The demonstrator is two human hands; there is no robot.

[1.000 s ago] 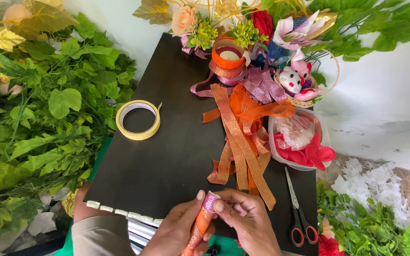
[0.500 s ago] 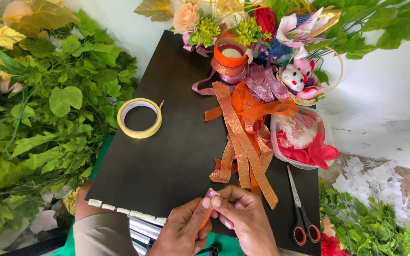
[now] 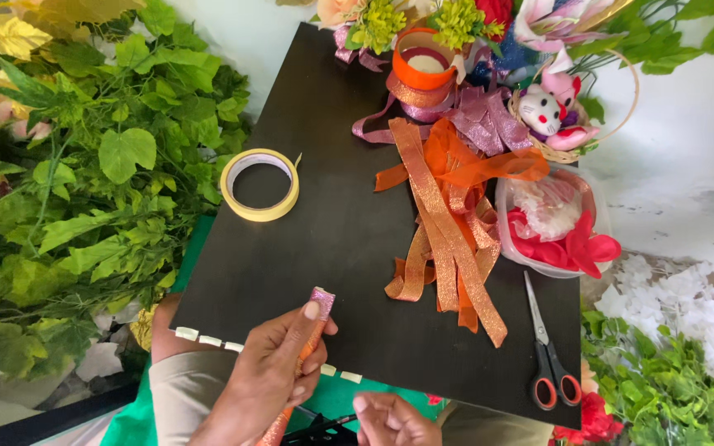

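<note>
Since half a second ago: right hand [image 3: 390, 419] dropped off the ribbon [image 3: 307, 347], now low, loosely curled, grasping nothing visible. Left hand [image 3: 270, 380] alone pinching the strip, thumb near the folded pink tip, over the near edge of the dark surface [image 3: 324, 231]. Likely light, limp, glittery-rough; best taken near the fold. Left wrist angled up, fingers wrapped along the strip.

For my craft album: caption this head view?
Left hand holds a glittery ribbon strip over a black board near tape and scissors.
</note>
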